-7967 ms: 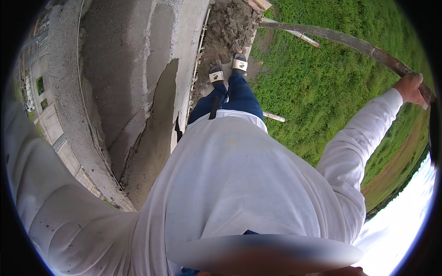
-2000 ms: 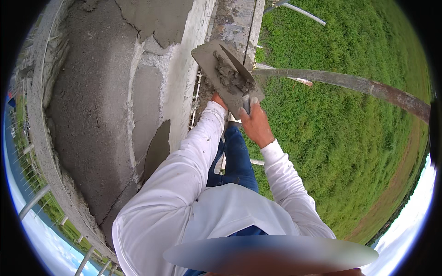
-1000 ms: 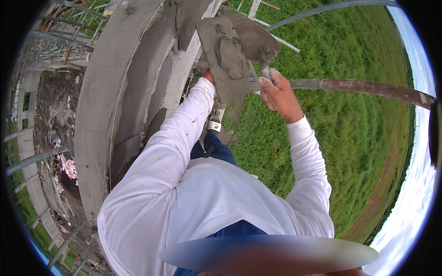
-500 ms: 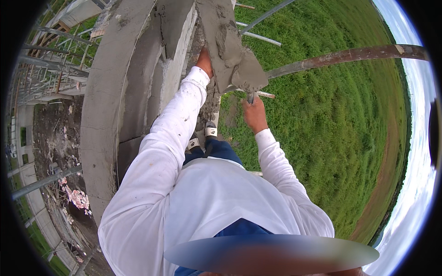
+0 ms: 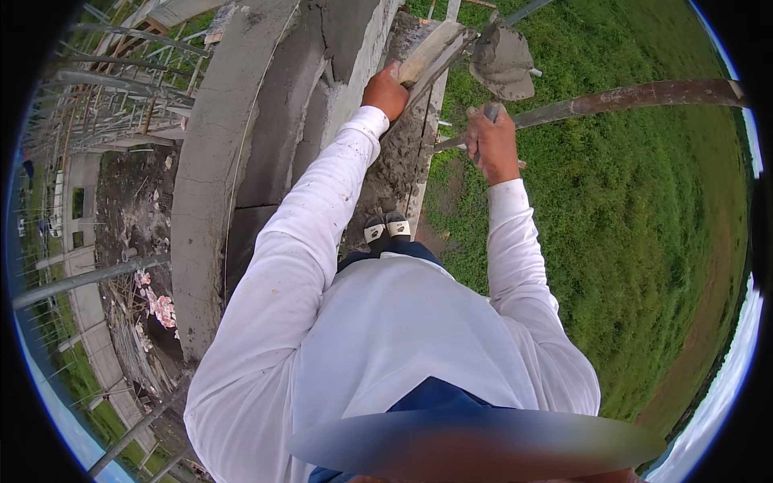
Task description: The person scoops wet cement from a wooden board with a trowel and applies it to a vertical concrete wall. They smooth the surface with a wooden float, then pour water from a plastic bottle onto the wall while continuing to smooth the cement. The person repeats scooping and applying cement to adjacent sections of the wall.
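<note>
My left hand [image 5: 385,95] is closed on the near end of a mortar-smeared wooden board [image 5: 437,53], beside the wall. The board is tilted, with its pale side or edge showing. Out to the right, over the grass, my right hand [image 5: 494,138] grips the handle of a trowel [image 5: 503,66], fingers wrapped round it. Grey mortar coats the trowel's broad blade, which points away from me and stands apart from the board. How much mortar lies on the board's far face is hidden.
A plastered concrete ledge [image 5: 211,185] curves along my left, with a thin string on it. I stand on a narrow mortar-strewn plank walkway [image 5: 394,173]. A rusty pole [image 5: 620,103] crosses at the right above grass far below. Scaffold poles [image 5: 97,278] and rubble lie left.
The trowel has come off the board and moved right and outward with my right hand. The board has turned from lying mortar side up to a tilt. My feet now show side by side.
</note>
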### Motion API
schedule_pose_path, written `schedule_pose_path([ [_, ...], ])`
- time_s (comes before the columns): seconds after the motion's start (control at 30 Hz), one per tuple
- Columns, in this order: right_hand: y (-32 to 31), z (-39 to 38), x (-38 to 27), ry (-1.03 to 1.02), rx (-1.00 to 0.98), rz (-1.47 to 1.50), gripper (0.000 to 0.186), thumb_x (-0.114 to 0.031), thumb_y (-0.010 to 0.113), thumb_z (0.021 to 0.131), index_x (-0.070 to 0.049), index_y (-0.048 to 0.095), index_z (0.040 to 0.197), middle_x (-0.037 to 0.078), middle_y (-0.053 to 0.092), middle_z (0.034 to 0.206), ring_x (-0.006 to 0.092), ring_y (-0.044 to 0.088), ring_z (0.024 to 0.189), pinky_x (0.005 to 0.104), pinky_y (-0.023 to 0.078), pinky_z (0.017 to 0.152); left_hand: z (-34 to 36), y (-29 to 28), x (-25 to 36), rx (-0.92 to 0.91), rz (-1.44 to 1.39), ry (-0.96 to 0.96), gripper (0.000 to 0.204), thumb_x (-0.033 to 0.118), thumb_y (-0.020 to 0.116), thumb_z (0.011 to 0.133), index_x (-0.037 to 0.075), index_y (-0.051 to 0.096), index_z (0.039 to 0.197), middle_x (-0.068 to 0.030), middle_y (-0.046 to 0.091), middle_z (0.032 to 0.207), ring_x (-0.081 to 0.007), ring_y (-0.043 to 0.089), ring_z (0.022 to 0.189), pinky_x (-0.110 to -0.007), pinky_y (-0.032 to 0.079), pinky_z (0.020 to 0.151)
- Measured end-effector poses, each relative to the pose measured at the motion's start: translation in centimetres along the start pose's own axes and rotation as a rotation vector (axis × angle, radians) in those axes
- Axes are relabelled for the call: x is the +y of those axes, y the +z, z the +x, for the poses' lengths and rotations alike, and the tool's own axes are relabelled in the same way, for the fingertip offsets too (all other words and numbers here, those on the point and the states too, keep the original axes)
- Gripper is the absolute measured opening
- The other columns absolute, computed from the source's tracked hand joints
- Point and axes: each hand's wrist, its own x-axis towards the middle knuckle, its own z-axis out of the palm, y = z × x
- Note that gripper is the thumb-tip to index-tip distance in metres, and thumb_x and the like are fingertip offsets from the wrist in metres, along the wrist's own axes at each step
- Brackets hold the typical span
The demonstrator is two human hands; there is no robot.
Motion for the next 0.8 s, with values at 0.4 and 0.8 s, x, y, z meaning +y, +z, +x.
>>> schedule_pose_path([
  [0.4, -2.0, 0.9, 0.4, -0.033, -0.073, -0.054, 0.016, -0.016, 0.066, 0.097, -0.006, 0.054, 0.093, 0.003, 0.055, 0.068, 0.0124, 0.051, 0.049, 0.0302, 0.037, 0.042, 6.7, -27.2, 6.3, 0.009, 0.534, 0.341, 0.033, 0.016, 0.059, 0.098, -0.004, 0.067, 0.123, -0.027, 0.073, 0.112, -0.0398, 0.073, 0.099, -0.044, 0.058, 0.092],
  [0.8, 6.7, 3.5, 22.1, -0.243, -0.162, -0.533, 0.027, -0.026, 0.07, 0.093, 0.0, 0.062, 0.098, 0.023, 0.067, 0.089, 0.0431, 0.064, 0.084, 0.0493, 0.05, 0.074, -4.7, -44.0, -9.6, 0.096, 0.831, -0.255, 0.034, 0.018, 0.058, 0.099, -0.003, 0.067, 0.124, -0.0249, 0.073, 0.111, -0.038, 0.073, 0.098, -0.044, 0.059, 0.09],
])
